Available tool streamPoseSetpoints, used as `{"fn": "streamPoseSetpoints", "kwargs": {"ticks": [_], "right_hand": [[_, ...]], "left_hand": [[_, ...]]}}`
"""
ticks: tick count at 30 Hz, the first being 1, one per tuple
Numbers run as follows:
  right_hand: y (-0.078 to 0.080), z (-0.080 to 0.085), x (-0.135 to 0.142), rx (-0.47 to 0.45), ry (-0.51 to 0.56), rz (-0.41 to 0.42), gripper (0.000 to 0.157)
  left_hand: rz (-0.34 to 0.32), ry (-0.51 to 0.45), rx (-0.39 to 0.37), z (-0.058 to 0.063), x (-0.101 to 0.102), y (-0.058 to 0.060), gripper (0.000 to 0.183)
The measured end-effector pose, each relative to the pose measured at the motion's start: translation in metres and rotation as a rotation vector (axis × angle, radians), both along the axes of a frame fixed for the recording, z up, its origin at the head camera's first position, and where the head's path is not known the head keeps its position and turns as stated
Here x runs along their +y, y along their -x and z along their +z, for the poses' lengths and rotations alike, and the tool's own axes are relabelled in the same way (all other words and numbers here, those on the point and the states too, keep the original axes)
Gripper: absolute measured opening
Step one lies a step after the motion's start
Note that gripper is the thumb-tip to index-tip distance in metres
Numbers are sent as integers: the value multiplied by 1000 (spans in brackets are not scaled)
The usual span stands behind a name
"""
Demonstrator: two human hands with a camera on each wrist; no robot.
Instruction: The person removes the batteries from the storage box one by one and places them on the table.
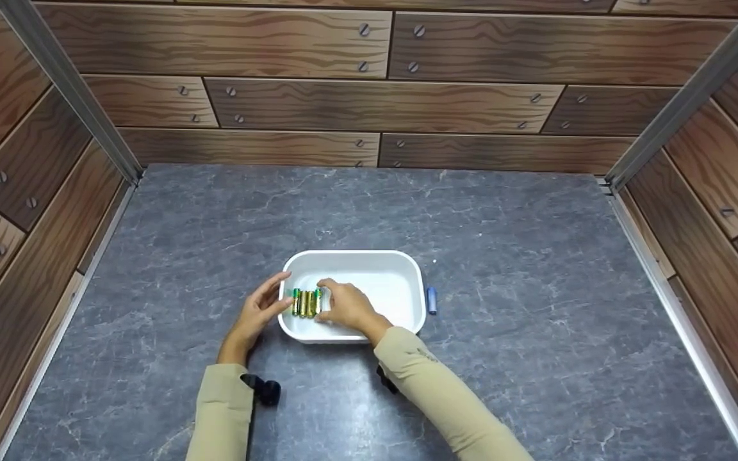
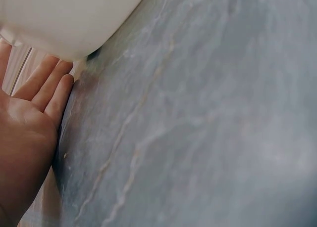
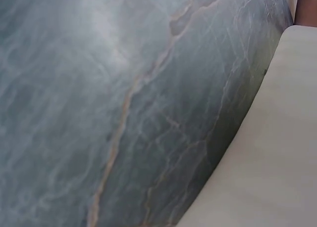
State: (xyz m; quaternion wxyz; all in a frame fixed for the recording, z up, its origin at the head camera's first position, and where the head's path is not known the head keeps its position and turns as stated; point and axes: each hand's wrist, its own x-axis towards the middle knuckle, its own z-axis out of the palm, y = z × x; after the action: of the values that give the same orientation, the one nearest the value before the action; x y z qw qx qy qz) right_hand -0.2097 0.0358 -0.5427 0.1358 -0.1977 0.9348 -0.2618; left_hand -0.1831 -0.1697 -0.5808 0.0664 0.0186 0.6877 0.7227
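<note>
A white tray [image 1: 382, 262] stands on the table, with several green and gold batteries [image 1: 307, 304] lined up side by side near its left end. My right hand [image 1: 351, 306] reaches inside, its thumb and a finger at the two ends of the rightmost battery [image 1: 318, 301]. Around the tray's left end is my left hand [image 1: 257, 315]; its thumb reaches over the rim beside the leftmost battery [image 1: 296, 301]. In the left wrist view the left hand's fingers [image 2: 58, 96] extend along the tray's outer wall [image 2: 74, 19]. The right wrist view shows the tray's wall [image 3: 267, 138], with the right hand's fingers hidden.
Just right of the tray, a small blue cylinder [image 1: 432, 300] lies on the grey marbled table [image 1: 523, 288]. Wood-patterned walls [image 1: 382, 105] with metal corner posts [image 1: 683, 102] enclose the back and both sides.
</note>
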Motion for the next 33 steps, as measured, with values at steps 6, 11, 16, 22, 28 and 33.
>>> {"fn": "streamPoseSetpoints", "kwargs": {"ticks": [6, 11, 16, 22, 28, 33], "right_hand": [[0, 0, -1, -7, -35, -3, 62], [0, 2, -2, -3, -43, -1, 58], [0, 3, -3, 15, -60, 11, 55], [-1, 4, -2, 60, -72, 22, 54], [0, 6, -2, 57, -72, 18, 56], [0, 12, -1, 41, -74, 26, 57]], "left_hand": [[1, 15, -5, 1, 1, -1, 57], [5, 29, -3, 1, 1, -1, 56], [1, 21, -19, 1, 1, 0, 57], [-2, 29, -28, 2, 1, -1, 57], [-2, 29, -24, 2, 0, 0, 57], [-4, 32, -15, 2, 0, -1, 58]]}}
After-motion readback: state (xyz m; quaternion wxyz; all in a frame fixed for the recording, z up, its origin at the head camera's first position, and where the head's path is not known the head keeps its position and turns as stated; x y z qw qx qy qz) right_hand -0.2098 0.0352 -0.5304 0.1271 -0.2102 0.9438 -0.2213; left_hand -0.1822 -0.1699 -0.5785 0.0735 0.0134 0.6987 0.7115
